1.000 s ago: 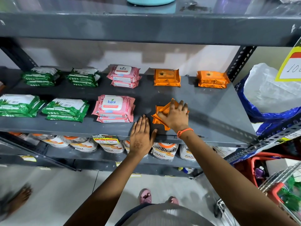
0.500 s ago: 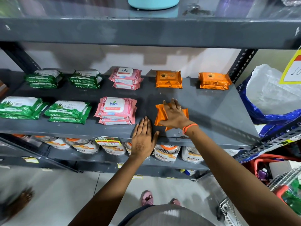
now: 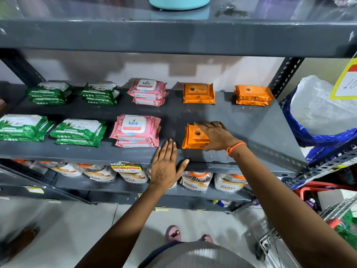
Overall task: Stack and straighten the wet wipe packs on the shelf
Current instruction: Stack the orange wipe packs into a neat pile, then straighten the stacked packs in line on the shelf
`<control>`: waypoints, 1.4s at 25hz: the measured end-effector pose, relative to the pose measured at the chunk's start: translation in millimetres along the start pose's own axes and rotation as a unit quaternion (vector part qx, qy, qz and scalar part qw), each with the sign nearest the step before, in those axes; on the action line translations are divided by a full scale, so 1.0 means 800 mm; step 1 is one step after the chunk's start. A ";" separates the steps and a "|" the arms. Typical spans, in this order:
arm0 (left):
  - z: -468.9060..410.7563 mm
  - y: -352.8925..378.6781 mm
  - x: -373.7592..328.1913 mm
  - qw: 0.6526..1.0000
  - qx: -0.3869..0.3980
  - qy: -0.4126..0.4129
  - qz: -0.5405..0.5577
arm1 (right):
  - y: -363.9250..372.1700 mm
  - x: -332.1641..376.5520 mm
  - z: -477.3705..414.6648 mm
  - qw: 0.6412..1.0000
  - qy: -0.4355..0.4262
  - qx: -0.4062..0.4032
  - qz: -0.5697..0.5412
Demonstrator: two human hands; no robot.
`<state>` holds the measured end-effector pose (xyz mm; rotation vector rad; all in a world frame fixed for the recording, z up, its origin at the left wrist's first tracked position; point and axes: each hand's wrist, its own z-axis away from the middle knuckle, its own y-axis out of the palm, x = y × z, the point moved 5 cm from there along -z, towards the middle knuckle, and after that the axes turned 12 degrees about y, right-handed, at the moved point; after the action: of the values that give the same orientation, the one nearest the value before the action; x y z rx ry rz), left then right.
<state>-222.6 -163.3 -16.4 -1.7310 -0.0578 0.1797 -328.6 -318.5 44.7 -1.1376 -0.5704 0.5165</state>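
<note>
A small stack of orange wet wipe packs (image 3: pixel 194 139) lies near the front of the grey shelf (image 3: pixel 251 120). My right hand (image 3: pixel 216 137) rests on its right side, fingers wrapped over the top and far edge. My left hand (image 3: pixel 167 165) lies flat and spread on the shelf's front lip, just left of that stack and apart from it. Two more orange stacks (image 3: pixel 199 93) (image 3: pixel 252 95) sit at the back. Pink packs (image 3: pixel 136 130) (image 3: pixel 147 91) stand left of them, green packs (image 3: pixel 77 132) (image 3: pixel 21 127) (image 3: pixel 99 93) (image 3: pixel 49 92) further left.
The shelf's right part beside the orange stack is bare. A blue and white sack (image 3: pixel 320 117) bulges in past the right post. Jars (image 3: pixel 196 182) fill the shelf below. A wire trolley (image 3: pixel 309 235) stands at the lower right, and an upper shelf (image 3: pixel 173 35) overhangs.
My right hand has turned the front orange stack from a skewed angle to square with the shelf edge and slid to its right side. My left hand has stayed flat on the front lip.
</note>
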 end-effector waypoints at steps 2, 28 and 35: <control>0.000 -0.004 -0.002 1.000 0.000 -0.002 0.021 | 0.000 0.002 -0.004 1.000 -0.018 -0.001 -0.002; -0.080 -0.039 -0.055 0.864 -0.186 -0.246 0.397 | 0.040 -0.042 0.056 0.688 0.292 -0.214 -0.628; -0.044 -0.120 -0.010 0.881 -0.325 -0.139 0.315 | -0.017 0.057 0.049 0.819 0.163 -0.254 -0.489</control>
<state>-219.2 -182.4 84.6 -2.3348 0.2721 0.9850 -319.4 -266.7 76.7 -1.2142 -0.9214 -0.7580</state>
